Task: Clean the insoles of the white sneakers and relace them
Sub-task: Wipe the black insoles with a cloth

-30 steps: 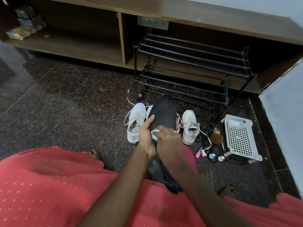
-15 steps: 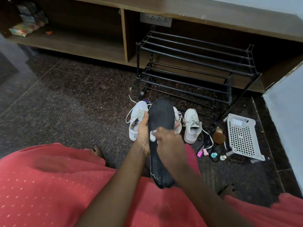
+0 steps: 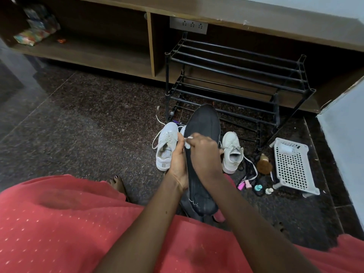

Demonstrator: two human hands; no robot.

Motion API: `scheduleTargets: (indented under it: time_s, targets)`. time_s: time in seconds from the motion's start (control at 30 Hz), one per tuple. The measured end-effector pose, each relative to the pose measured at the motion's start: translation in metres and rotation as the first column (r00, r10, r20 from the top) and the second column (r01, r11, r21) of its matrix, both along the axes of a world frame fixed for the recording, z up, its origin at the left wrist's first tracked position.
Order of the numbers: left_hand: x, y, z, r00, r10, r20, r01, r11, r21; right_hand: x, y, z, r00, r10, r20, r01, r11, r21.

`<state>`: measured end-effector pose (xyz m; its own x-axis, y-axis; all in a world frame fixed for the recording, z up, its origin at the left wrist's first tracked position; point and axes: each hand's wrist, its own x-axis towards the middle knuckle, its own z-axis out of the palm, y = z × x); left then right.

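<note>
The speckled stone floor (image 3: pixel 88 125) is being occupied by a black metal shoe rack (image 3: pixel 236 75). In front of it, above a red-clad lap, a long dark insole (image 3: pixel 203 127) is being held up, its toe end pointing towards the rack. A white perforated basket (image 3: pixel 291 166) is being seen at the right. The insole is being flanked by a white sneaker (image 3: pixel 166 146) on one side and a second sneaker (image 3: pixel 231 152) on the other, both with loose laces. The insole's left edge is being gripped by the left hand (image 3: pixel 178 160). Its middle is being pressed by the right hand (image 3: pixel 205 152), whose fingers are bunched round a small white wipe (image 3: pixel 188 142) against the insole's surface. Small bottles (image 3: pixel 258 187) are being seen beside the basket.
</note>
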<state>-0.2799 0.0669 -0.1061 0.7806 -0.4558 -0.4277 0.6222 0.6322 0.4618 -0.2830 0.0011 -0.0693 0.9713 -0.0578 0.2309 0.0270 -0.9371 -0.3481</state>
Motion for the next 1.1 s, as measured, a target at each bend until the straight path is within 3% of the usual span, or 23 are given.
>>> scheduleTargets:
  time_s: [0.2, 0.3, 0.4, 0.53, 0.77, 0.83, 0.9, 0.97, 1.1]
  targets:
    - [0.008, 0.009, -0.005, 0.996, 0.015, -0.089, -0.018, 0.999, -0.040, -0.052, 0.009, -0.013, 0.984, 0.114, 0.136, -0.099, 0.989, -0.112]
    - [0.001, 0.003, -0.005, 0.998, -0.019, -0.064, 0.021, 0.999, 0.030, -0.019, -0.001, -0.015, 0.985, 0.057, 0.163, -0.014, 0.966, -0.258]
    - [-0.005, -0.005, -0.002, 0.996, -0.076, -0.048, 0.080, 0.994, 0.073, 0.027, -0.017, -0.001, 0.985, -0.009, 0.173, 0.061, 0.954, -0.293]
    - [0.002, -0.002, -0.001, 0.998, -0.067, -0.015, 0.067, 0.997, 0.038, 0.045, -0.026, 0.001, 0.996, -0.058, 0.069, 0.063, 0.995, -0.081]
    - [0.006, 0.014, -0.002, 0.994, 0.020, -0.103, -0.025, 0.999, -0.042, -0.055, 0.002, -0.023, 0.970, 0.225, 0.093, -0.211, 0.967, -0.143]
    - [0.001, 0.007, 0.003, 0.997, -0.023, -0.070, 0.023, 1.000, -0.007, -0.034, -0.011, -0.022, 0.974, 0.187, 0.126, -0.158, 0.965, -0.208]
    - [-0.001, 0.001, 0.004, 1.000, -0.024, -0.017, 0.024, 0.998, 0.057, -0.001, -0.026, -0.013, 0.992, 0.034, 0.122, 0.001, 0.961, -0.275]
    - [-0.003, 0.000, 0.010, 1.000, -0.015, 0.006, 0.015, 0.998, 0.056, 0.026, -0.038, -0.002, 0.997, -0.074, -0.013, 0.069, 0.970, -0.235]
    - [0.003, 0.008, 0.006, 1.000, 0.014, 0.002, -0.015, 1.000, 0.025, 0.016, -0.034, 0.004, 0.986, -0.062, -0.154, 0.055, 0.997, -0.053]
